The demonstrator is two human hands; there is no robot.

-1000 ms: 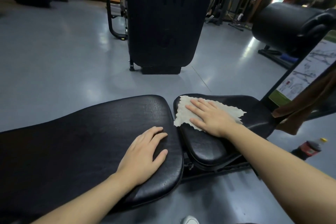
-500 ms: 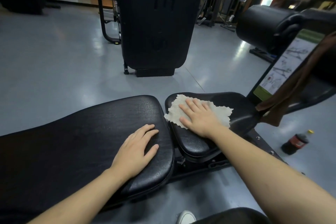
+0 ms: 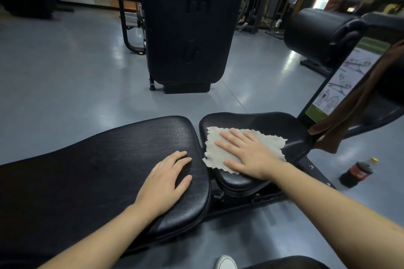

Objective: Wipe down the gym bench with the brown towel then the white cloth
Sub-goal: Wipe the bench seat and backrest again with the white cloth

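Observation:
The black gym bench has a long back pad (image 3: 98, 170) and a smaller seat pad (image 3: 258, 124) to its right. A white cloth (image 3: 213, 148) with ragged edges lies flat on the seat pad. My right hand (image 3: 247, 155) presses palm down on the cloth, fingers spread and pointing left. Resting flat on the right end of the back pad is my left hand (image 3: 166, 179), holding nothing. The brown towel (image 3: 354, 113) hangs over the machine frame at the far right, away from both hands.
A tall black machine (image 3: 188, 24) stands on the grey floor beyond the bench. A padded roller (image 3: 317, 33) and an instruction placard (image 3: 341, 85) are at the right. A cola bottle (image 3: 356, 172) stands on the floor by the frame. A white shoe (image 3: 225, 262) shows at the bottom edge.
My right hand has slid the white cloth a little toward the near edge of the seat pad. The left hand stays planted on the back pad. The camera view shifted slightly.

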